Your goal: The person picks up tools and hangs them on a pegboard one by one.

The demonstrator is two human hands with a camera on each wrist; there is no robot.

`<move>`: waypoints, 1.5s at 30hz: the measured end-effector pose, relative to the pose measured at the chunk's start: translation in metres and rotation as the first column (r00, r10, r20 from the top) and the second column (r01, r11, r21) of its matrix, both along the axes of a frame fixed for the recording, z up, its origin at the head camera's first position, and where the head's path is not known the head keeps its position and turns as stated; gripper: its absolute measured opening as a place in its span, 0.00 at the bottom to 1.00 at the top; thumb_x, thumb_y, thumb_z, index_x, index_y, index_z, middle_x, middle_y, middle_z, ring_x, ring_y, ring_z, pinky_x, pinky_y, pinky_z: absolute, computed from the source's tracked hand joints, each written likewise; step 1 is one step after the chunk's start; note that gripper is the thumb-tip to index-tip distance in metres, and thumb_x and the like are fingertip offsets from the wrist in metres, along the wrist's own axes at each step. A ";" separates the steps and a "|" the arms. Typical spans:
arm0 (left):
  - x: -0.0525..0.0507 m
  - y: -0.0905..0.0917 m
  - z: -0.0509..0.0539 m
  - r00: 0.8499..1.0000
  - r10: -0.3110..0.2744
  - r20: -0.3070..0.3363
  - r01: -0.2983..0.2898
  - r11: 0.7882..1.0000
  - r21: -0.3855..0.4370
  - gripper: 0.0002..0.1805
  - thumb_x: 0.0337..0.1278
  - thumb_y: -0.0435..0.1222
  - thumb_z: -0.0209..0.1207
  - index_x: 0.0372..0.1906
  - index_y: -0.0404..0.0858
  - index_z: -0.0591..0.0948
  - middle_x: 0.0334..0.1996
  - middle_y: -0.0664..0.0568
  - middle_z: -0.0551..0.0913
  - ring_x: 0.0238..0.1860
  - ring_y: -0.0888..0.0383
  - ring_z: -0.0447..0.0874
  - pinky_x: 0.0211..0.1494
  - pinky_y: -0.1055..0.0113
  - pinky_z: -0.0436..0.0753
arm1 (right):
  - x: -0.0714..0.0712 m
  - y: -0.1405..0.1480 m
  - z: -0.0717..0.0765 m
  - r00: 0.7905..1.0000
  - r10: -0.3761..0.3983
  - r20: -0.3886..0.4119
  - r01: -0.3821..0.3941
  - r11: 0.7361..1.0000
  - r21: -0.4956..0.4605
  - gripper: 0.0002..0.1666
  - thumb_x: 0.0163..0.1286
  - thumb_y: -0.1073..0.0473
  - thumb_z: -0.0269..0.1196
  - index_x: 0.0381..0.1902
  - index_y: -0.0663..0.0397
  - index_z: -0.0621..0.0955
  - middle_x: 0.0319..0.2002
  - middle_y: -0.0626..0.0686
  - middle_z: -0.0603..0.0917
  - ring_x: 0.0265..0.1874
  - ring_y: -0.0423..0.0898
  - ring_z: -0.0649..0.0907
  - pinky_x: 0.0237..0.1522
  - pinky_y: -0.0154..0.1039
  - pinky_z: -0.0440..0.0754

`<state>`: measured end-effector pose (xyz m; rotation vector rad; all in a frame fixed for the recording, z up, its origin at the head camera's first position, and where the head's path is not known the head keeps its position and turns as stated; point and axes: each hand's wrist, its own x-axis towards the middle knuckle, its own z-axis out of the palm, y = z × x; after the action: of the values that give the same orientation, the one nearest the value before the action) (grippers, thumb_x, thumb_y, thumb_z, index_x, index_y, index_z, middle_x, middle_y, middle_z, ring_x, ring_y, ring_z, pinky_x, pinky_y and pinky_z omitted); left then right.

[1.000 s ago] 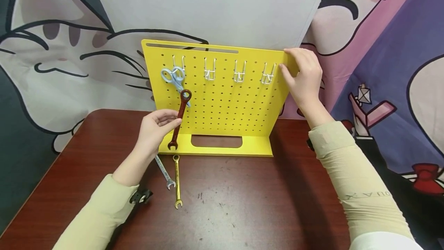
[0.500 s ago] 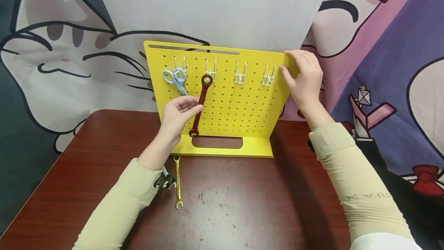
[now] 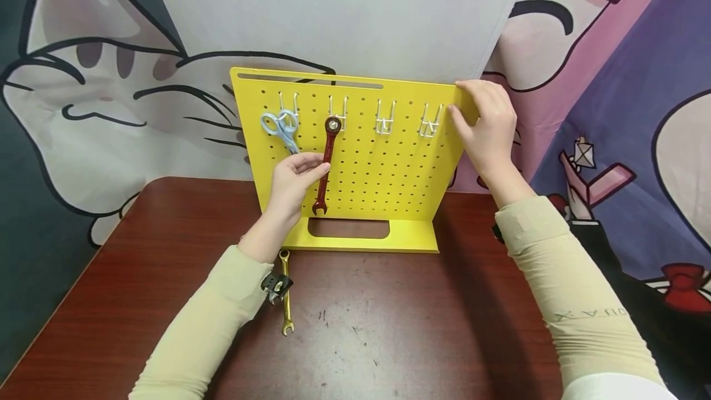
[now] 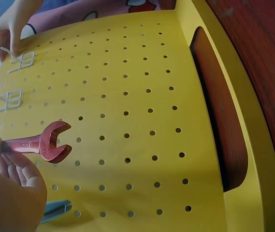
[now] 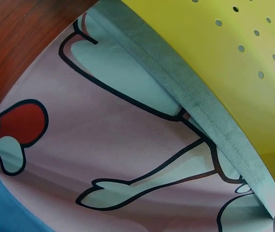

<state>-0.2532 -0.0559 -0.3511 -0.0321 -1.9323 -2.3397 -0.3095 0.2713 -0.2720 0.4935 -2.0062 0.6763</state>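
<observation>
Red metal combination wrench nearly upright in a closed thumb-and-finger pinch of the left grip, before the second white wire hook, opposite the right grip in a clasp on the yellow perforated board, with possible swivelling or snagging from so narrow a hold.

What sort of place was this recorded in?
Probably an indoor tabletop recording setup rather than a working workshop: a reddish-brown table, a small yellow pegboard standing on it, and a cartoon-printed backdrop close behind.
</observation>
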 end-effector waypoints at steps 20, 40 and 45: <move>-0.019 0.023 -0.008 0.996 0.089 0.007 -0.090 0.995 0.038 0.15 0.65 0.25 0.69 0.55 0.24 0.85 0.32 0.65 0.86 0.38 0.68 0.85 0.49 0.77 0.84 | 0.002 0.002 -0.003 1.000 -0.005 0.003 0.005 1.000 0.008 0.17 0.71 0.62 0.71 0.56 0.58 0.88 0.55 0.60 0.90 0.60 0.59 0.84 0.71 0.49 0.77; -0.011 0.013 -0.009 0.989 0.119 -0.084 -0.126 0.989 -0.082 0.16 0.66 0.22 0.65 0.57 0.23 0.85 0.56 0.28 0.87 0.40 0.72 0.89 0.54 0.76 0.88 | 0.001 0.001 -0.001 1.000 0.001 0.002 -0.001 1.000 -0.004 0.17 0.71 0.62 0.71 0.57 0.58 0.88 0.55 0.60 0.90 0.61 0.59 0.84 0.72 0.48 0.77; 0.000 -0.001 -0.013 0.994 0.083 -0.076 -0.095 0.981 -0.171 0.15 0.67 0.24 0.66 0.56 0.24 0.85 0.57 0.29 0.87 0.39 0.76 0.88 0.52 0.79 0.87 | 0.000 0.000 -0.001 1.000 0.013 -0.008 -0.013 1.000 -0.008 0.17 0.71 0.62 0.71 0.57 0.58 0.88 0.55 0.60 0.90 0.62 0.59 0.84 0.73 0.47 0.76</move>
<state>-0.2531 -0.0568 -0.3638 -0.0381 -2.0546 -2.0804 -0.3099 0.2715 -0.2734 0.5038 -1.9939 0.6895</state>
